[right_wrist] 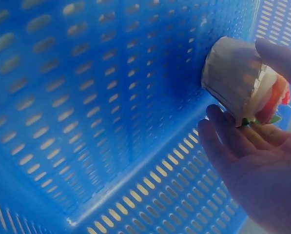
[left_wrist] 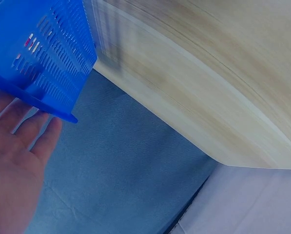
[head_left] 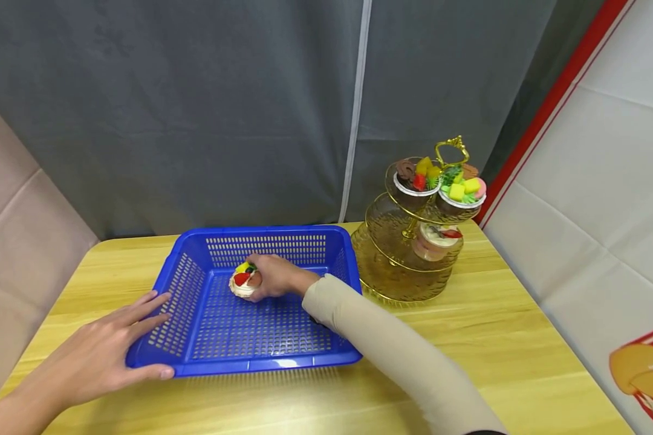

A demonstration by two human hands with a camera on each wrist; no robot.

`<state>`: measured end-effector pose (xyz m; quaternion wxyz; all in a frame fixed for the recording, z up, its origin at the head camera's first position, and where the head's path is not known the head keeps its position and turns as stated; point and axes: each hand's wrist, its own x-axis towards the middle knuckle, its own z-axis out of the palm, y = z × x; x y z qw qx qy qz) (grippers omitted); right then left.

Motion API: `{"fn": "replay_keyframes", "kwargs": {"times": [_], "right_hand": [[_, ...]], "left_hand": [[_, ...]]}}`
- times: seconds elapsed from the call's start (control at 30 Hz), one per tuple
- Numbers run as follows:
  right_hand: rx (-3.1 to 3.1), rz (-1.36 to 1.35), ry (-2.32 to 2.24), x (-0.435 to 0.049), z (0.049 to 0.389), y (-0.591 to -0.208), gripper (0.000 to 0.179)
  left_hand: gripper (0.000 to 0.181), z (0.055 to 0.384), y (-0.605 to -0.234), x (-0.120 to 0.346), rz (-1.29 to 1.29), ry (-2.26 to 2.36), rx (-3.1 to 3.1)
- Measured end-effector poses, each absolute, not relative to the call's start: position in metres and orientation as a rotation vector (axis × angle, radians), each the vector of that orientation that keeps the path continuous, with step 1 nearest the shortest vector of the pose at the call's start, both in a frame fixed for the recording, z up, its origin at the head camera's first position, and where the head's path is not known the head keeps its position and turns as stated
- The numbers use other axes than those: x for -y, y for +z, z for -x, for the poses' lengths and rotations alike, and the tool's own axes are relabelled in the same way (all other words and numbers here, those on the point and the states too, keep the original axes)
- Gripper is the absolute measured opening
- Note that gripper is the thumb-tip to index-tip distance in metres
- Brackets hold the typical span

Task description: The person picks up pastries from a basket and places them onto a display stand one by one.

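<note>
My right hand (head_left: 274,276) reaches into a blue plastic basket (head_left: 266,364) and grips a cupcake (head_left: 243,289) topped with white cream and fruit pieces. In the right wrist view, the cupcake's pale paper cup (right_wrist: 233,73) is between the thumb and fingers, its base right at the basket's perforated floor. My left hand (head_left: 106,344) lies along the basket's left side, fingers extended over the rim and thumb by the front corner. From the left wrist view, its fingertips (left_wrist: 47,139) are right at the basket's rim.
A gold three-tier stand (head_left: 392,278) is to the right of the basket. On its top tier sit a chocolate fruit cupcake (head_left: 418,181) and a green-and-pink one (head_left: 462,192); a cream dessert cup (head_left: 434,244) is lower. A grey curtain (head_left: 196,121) hangs behind the wooden table (head_left: 500,326).
</note>
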<state>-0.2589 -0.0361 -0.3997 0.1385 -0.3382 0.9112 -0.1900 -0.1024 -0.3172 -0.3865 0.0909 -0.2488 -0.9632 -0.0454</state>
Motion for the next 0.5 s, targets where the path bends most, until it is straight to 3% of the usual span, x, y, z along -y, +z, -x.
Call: {"fn": "replay_keyframes", "kwargs": {"times": [0.5], "right_hand": [[-2.652,0.977,-0.754,0.036,0.252,-0.388,0.066]], "left_hand": [[0.087,0.102,-0.389,0.319,0.771,-0.154,2.800]]}}
